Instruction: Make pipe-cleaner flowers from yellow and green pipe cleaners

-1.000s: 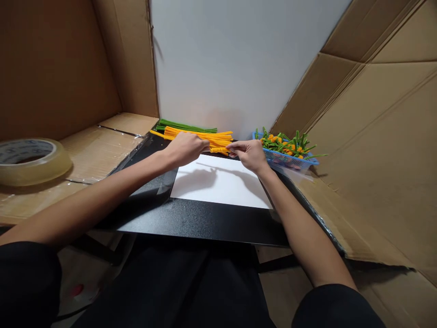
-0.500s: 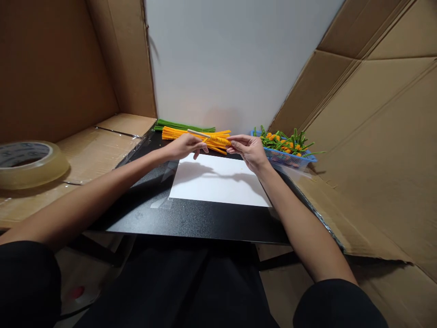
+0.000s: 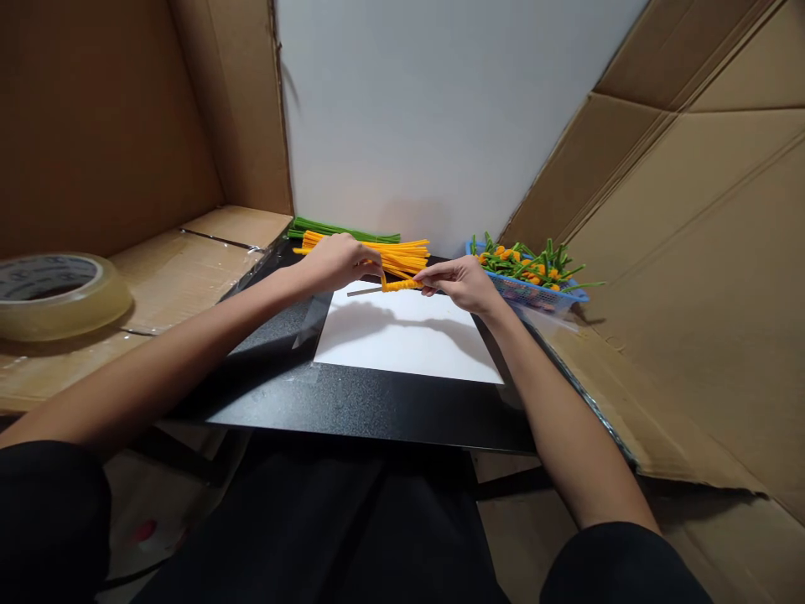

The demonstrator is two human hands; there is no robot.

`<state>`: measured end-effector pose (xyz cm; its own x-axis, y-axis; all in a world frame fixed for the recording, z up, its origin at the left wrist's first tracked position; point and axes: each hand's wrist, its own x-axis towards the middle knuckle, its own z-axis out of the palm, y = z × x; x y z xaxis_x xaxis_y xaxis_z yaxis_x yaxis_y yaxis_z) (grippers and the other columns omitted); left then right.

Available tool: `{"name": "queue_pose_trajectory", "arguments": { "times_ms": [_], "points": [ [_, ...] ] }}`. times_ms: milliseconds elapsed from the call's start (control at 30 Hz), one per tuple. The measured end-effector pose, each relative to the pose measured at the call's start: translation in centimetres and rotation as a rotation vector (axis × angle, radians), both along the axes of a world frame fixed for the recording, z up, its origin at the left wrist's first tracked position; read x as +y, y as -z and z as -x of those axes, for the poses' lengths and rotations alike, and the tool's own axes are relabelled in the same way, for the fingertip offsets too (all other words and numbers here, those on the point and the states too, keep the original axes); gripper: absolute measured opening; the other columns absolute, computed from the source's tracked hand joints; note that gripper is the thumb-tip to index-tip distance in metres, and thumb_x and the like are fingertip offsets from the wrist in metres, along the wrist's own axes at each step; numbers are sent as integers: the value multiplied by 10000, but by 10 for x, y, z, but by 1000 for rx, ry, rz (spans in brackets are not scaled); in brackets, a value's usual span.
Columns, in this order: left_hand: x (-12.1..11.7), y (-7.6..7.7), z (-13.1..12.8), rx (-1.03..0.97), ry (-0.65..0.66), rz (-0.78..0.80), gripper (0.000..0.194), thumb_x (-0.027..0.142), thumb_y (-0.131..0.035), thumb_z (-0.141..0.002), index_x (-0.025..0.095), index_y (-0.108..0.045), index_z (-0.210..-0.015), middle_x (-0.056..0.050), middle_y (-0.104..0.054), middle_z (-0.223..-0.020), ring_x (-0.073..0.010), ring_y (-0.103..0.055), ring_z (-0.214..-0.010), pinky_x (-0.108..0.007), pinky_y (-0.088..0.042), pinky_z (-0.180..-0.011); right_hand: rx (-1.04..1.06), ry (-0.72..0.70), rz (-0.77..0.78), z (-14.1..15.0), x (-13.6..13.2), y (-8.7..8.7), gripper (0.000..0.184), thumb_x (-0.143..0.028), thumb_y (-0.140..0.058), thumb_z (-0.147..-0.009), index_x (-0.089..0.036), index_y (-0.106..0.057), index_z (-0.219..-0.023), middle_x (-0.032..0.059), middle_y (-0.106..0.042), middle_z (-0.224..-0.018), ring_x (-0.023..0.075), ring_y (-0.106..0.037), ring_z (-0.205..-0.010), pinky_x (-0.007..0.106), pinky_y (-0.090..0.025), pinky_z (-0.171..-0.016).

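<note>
An orange pipe cleaner (image 3: 401, 286) is coiled around a thin stick (image 3: 363, 292), whose bare end points left above the white paper. My right hand (image 3: 460, 283) pinches the right end of the coil and the stick. With fingers closed, my left hand (image 3: 343, 262) grips the pipe cleaner's free end, which rises from the coil's left side. Behind the hands lies a bundle of orange pipe cleaners (image 3: 406, 252), partly covered by my left hand. A bundle of green pipe cleaners (image 3: 345, 232) lies farther back.
White paper (image 3: 408, 340) is taped to the black table (image 3: 352, 411). A blue basket (image 3: 528, 289) at the back right holds green and orange pipe-cleaner pieces. At the left, a roll of clear tape (image 3: 101, 306) rests on cardboard (image 3: 182, 268). Cardboard walls flank the table.
My left hand has moved up and over, drawing the pipe cleaner's free end above the stick. The stick's bare end has swung from pointing up-left to slightly down-left, lower over the paper.
</note>
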<state>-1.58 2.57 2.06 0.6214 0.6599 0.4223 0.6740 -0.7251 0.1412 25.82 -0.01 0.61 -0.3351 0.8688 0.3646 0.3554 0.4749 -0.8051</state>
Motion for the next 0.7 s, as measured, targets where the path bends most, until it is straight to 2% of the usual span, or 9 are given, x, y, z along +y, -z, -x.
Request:
{"name": "queue_pose_trajectory", "arguments": {
  "times_ms": [133,233,300,367,433,500,600,700],
  "points": [
    [14,6,6,-216,203,260,401,449,-559,-968,132,-779,-861,-32,-668,-624,-99,-507,-526,-241,-316,-549,176,-26,83,-1,-1,-3,402,-485,-911,-631,-165,-833,-863,59,-766,-693,166,-718,-611,331,-650,-689],
    [13,14,0,-309,216,352,414,435,-507,-996,116,-766,-946,-40,-683,-636,-97,-506,-524,-230,-347,-556,326,38,68,0,4,2,468,-516,-933,-582,-172,-826,-881,61,-776,-730,167,-732,-645,322,-658,-698],
    [5,18,-7,-235,156,319,403,376,-455,-1020,120,-753,-928,-46,-680,-635,-103,-502,-519,-238,-368,-580,371,107,32,3,8,6,466,-513,-926,-595,-176,-820,-899,63,-784,-765,173,-746,-681,326,-664,-724],
    [-7,20,-15,-69,53,194,384,320,-442,-1020,122,-732,-867,-63,-667,-640,-124,-514,-533,-264,-368,-598,354,193,-19,5,10,10,438,-502,-895,-641,-168,-816,-914,72,-789,-794,185,-754,-702,344,-669,-745],
    [-17,18,-20,85,-65,53,341,302,-452,-1013,125,-723,-906,-88,-669,-683,-153,-534,-554,-289,-347,-592,292,271,-76,7,12,12,401,-480,-855,-687,-154,-817,-919,82,-792,-804,201,-757,-696,363,-671,-738],
    [-24,14,-22,186,-129,-32,322,286,-448,-1011,131,-726,-963,-105,-674,-712,-178,-558,-578,-305,-337,-599,207,314,-126,7,12,14,345,-435,-819,-716,-148,-823,-906,86,-794,-801,215,-756,-672,373,-667,-708],
    [-26,6,-19,225,-132,-92,314,268,-469,-996,141,-751,-943,-108,-681,-713,-194,-593,-624,-310,-341,-634,50,271,-162,6,10,14,242,-367,-787,-733,-156,-834,-841,74,-790,-764,223,-749,-642,375,-651,-685],
    [-20,-1,-11,145,-92,-100,268,294,-546,-957,187,-790,-928,-84,-718,-766,-184,-613,-680,-291,-343,-655,-39,143,-110,4,6,10,207,-364,-807,-713,-174,-836,-791,55,-776,-709,206,-733,-611,359,-638,-673]
  ]
}}
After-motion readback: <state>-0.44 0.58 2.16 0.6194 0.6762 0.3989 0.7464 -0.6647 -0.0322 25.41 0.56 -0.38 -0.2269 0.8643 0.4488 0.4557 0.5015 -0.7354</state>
